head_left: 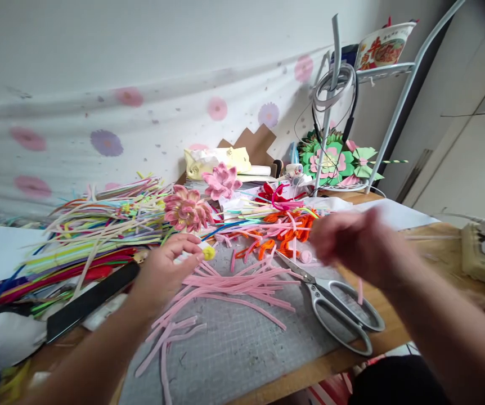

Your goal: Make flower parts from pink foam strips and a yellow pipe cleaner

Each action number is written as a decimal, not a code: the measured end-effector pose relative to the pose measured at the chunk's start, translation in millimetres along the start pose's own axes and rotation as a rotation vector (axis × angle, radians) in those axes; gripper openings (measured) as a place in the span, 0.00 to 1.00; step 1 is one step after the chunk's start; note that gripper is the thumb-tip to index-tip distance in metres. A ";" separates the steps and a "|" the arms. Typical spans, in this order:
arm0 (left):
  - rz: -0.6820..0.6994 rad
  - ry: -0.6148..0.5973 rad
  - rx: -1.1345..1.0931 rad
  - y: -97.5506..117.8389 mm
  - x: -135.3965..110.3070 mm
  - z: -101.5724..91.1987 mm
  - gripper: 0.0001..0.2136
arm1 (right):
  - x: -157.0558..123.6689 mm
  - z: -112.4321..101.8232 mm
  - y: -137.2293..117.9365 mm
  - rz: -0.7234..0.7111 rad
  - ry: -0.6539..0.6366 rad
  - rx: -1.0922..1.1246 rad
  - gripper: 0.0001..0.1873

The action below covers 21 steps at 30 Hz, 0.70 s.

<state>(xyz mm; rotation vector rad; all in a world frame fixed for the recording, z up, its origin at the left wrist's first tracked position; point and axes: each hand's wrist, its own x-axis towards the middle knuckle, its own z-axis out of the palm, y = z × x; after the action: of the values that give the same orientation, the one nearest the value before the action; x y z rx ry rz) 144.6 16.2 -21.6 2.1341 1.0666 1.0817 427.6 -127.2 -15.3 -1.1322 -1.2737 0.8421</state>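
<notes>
My left hand (167,269) pinches a small yellow ball (209,253) of fuzzy wire with a white bit beside it, just above the grey cutting mat (242,349). Loose pink pipe-cleaner pieces (225,284) lie fanned over the mat under that hand. My right hand (354,244) is blurred by motion over the mat's right side; a pink strand (359,291) hangs below it, and its fingers look closed. Silver scissors (339,306) lie open on the mat beneath my right hand. Two finished pink flowers (187,208) sit behind my left hand.
A big heap of coloured pipe cleaners (99,236) fills the left of the table, with a black bar (90,301) in front. Orange and red pieces (288,225) lie at centre back. A metal rack (331,112) with a bowl and green paper flowers (331,160) stands back right.
</notes>
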 end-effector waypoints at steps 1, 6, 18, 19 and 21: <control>0.094 0.017 0.037 0.3 -9.9 5.5 0.04 | 2.7 20.3 6.3 0.017 -0.153 -0.002 0.23; 0.505 0.094 0.240 10.3 -50.0 20.6 0.05 | -3.2 104.7 47.6 0.058 -0.328 0.033 0.28; -0.022 -0.257 -0.417 4.5 -87.2 31.4 0.10 | -30.1 109.7 49.3 -0.797 -0.020 -0.628 0.12; -0.117 -0.287 -0.492 6.9 -88.9 34.3 0.10 | -31.2 107.9 50.5 -0.821 -0.026 -0.690 0.12; -0.213 -0.283 -0.546 10.7 -91.3 40.2 0.08 | -32.4 106.1 54.4 -0.827 -0.049 -0.739 0.12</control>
<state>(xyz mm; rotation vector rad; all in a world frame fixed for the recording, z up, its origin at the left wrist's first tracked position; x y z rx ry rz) 148.4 -68.7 -74.8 1.6336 0.7390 0.8209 324.5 -125.1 -83.4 -0.9716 -1.9592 -0.2514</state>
